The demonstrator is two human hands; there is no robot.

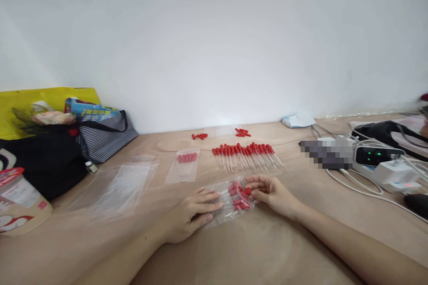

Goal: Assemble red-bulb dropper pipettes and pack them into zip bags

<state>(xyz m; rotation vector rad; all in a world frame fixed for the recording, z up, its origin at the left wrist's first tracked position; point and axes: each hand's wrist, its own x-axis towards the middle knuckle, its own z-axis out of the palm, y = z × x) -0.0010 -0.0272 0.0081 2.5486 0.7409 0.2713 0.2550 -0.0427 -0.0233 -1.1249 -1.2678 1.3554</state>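
Observation:
A small clear zip bag (230,202) with several red-capped glass droppers inside lies on the tan surface in front of me. My left hand (192,213) lies flat on the bag's left part, fingers stretched out and pressing it down. My right hand (267,191) is at the bag's right end, fingers curled in a pinch on a red cap at the bag's mouth. Behind them a row of loose red-capped droppers (249,156) lies side by side. A second filled bag (183,164) rests to the left of that row.
Empty clear bags (117,187) lie at the left. Loose red caps (199,136) and more caps (242,132) sit near the wall. Striped and black bags (100,136) stand at far left. A power strip with chargers and cables (377,160) is at right.

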